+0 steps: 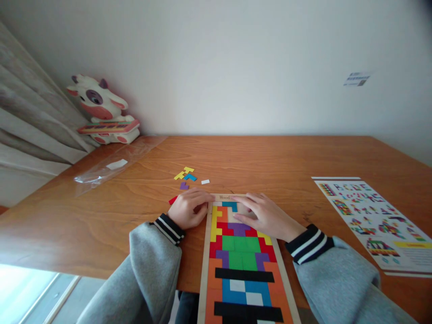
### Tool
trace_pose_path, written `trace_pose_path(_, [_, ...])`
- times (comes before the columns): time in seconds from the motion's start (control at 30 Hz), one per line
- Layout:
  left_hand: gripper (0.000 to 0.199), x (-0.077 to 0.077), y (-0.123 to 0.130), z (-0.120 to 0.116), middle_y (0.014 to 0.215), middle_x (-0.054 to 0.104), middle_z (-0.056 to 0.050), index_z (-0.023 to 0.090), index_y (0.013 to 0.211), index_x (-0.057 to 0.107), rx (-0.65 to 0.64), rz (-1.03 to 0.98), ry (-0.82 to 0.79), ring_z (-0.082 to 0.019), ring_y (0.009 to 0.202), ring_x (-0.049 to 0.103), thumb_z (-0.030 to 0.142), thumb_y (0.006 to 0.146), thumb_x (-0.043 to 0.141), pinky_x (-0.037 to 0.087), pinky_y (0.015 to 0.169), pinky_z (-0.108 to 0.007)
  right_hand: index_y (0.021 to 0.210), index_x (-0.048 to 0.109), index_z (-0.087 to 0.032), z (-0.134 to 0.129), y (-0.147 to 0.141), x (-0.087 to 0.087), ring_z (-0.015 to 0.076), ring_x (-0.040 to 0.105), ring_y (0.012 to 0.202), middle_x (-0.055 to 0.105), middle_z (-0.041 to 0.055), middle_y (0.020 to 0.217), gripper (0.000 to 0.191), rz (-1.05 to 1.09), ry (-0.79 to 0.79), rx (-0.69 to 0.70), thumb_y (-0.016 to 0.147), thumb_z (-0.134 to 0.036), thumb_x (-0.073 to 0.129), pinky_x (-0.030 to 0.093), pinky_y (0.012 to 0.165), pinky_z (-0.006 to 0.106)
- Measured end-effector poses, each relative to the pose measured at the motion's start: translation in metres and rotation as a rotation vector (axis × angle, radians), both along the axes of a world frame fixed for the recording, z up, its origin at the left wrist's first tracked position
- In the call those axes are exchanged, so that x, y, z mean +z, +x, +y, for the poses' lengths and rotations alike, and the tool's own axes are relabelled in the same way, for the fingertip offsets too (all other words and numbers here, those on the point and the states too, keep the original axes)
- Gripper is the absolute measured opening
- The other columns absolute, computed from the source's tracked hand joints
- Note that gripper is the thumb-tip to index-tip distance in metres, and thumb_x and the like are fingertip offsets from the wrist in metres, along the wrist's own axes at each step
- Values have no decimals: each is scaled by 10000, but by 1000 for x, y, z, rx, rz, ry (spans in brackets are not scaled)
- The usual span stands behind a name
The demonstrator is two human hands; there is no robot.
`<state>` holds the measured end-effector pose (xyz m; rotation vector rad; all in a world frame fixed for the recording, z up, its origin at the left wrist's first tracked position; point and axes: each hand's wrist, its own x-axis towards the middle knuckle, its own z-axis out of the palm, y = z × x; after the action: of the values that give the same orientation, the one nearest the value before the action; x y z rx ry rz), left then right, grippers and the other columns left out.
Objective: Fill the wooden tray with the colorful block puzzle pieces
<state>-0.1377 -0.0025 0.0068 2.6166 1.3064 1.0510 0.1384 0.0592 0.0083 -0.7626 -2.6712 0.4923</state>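
A wooden puzzle board [204, 279] with coloured block pieces lies lengthwise before me, its near end past the table's front edge. My left hand [191, 208] is at its far left corner, fingers curled and closed on the frame. Over the far right part hovers or rests my right hand [266, 216], its index finger and thumb apart; no piece shows between them. A blue piece [230, 205] sits in the board near those fingertips. Bare wood shows beside it, partly hidden by the right hand. Green pieces [241, 244] and a black bar [245, 275] fill nearer rows.
Beyond my left hand lie loose yellow pieces [179, 175], a blue piece [191, 177], a purple piece [184, 185], a white piece [205, 182] and a red piece [173, 200]. A clear plastic bag [101, 176], toy cow keyboard [108, 121] and pattern sheet [374, 225] flank them.
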Motion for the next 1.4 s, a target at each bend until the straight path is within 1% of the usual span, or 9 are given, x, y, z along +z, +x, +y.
trace_pose_path(0.13, [264,0,-30,5,1079,760,-58,216,1088,702,352,15,85,-219,1008,698,185,896,524,542,971,-374,1434,502,-239,1,2,1,225,644,886,690,70,971,495,3,-16,-14,1000,-476,515,511,853,414])
trace_pose_path(0.2, [258,-4,-48,8,1083,760,-77,207,1114,703,519,46,65,-244,986,704,299,921,558,546,943,-387,1433,503,-231,1,3,1,215,637,838,672,52,891,490,23,-15,-19,1008,-475,491,515,815,389])
trace_pose_path(0.27, [330,-10,-65,9,1066,766,-89,202,1130,711,579,88,-2,-272,968,709,422,915,592,556,915,-406,1411,522,-228,1,3,2,206,638,816,671,47,874,470,51,-16,-32,1012,-473,479,515,787,368])
trace_pose_path(0.43, [377,-21,-83,11,992,790,-49,255,1022,768,526,96,-44,-248,922,721,561,916,574,572,886,-356,1306,595,-190,3,3,2,196,649,774,690,56,867,410,121,15,-127,1002,-449,500,515,748,349])
trace_pose_path(0.73, [532,-13,-75,10,1077,774,-65,252,1096,755,578,81,-205,-259,987,719,678,905,499,560,921,-368,1214,625,-184,3,2,0,194,661,762,700,55,848,351,179,60,-163,1004,-433,493,526,722,348])
trace_pose_path(0.87, [443,-10,-84,2,1120,765,-45,274,1114,749,459,100,-157,-247,1049,708,602,937,509,541,971,-384,1210,624,-190,3,3,0,194,663,768,702,55,861,336,184,56,-167,1003,-423,498,531,725,350])
trace_pose_path(1.0, [258,-6,-98,-22,1030,786,-7,294,1033,769,271,134,-46,-196,964,732,458,945,590,561,925,-338,1212,625,-207,3,3,0,190,664,766,707,54,875,323,200,65,-166,998,-418,509,535,726,348])
trace_pose_path(1.17, [364,-2,-105,-51,1074,779,-9,298,1153,735,250,147,-83,-187,926,736,511,859,707,608,839,-297,1201,629,-195,3,4,0,193,664,763,700,58,874,318,203,82,-161,1000,-411,509,538,730,353])
trace_pose_path(1.4, [214,-8,-104,-56,1022,788,30,327,1109,752,244,112,-4,-157,886,755,347,906,685,621,846,-263,1209,623,-173,3,4,5,197,663,753,690,62,858,339,208,91,-176,1005,-415,497,537,716,353])
